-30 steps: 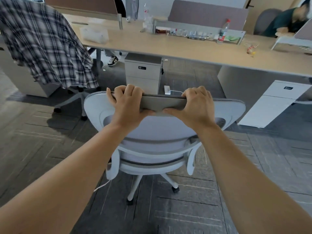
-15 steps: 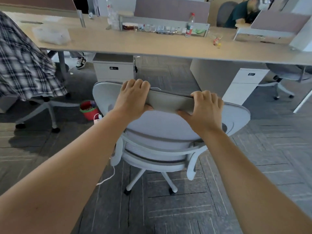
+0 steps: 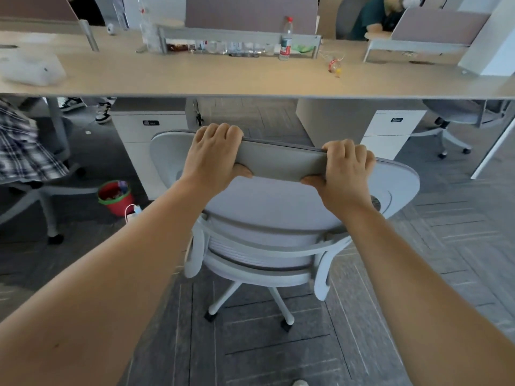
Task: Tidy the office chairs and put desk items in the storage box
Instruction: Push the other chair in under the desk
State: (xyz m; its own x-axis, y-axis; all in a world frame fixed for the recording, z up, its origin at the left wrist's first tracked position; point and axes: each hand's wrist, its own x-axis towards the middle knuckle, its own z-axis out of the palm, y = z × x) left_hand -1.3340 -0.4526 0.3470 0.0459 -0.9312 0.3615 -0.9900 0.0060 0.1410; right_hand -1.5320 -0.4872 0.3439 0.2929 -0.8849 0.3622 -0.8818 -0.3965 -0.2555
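Left hand (image 3: 213, 154): clamped on the chair (image 3: 267, 207) top edge, frame centre.
Right hand (image 3: 347, 169): gripping the same edge.
Desk (image 3: 195, 76): across the frame's top.

I count two hands on one chair, my left hand (image 3: 213, 154) and my right hand (image 3: 345, 169), both holding the top of the white chair (image 3: 278, 213). I see four chairs in all: this one, one with a checked shirt (image 3: 25, 151), one under the desk on the right (image 3: 457, 115), and one far back (image 3: 348, 15). There are two white drawer boxes (image 3: 150, 126) (image 3: 390, 129), one red bucket (image 3: 115, 197), one long desk (image 3: 223, 76) and one tall bottle (image 3: 285, 39).
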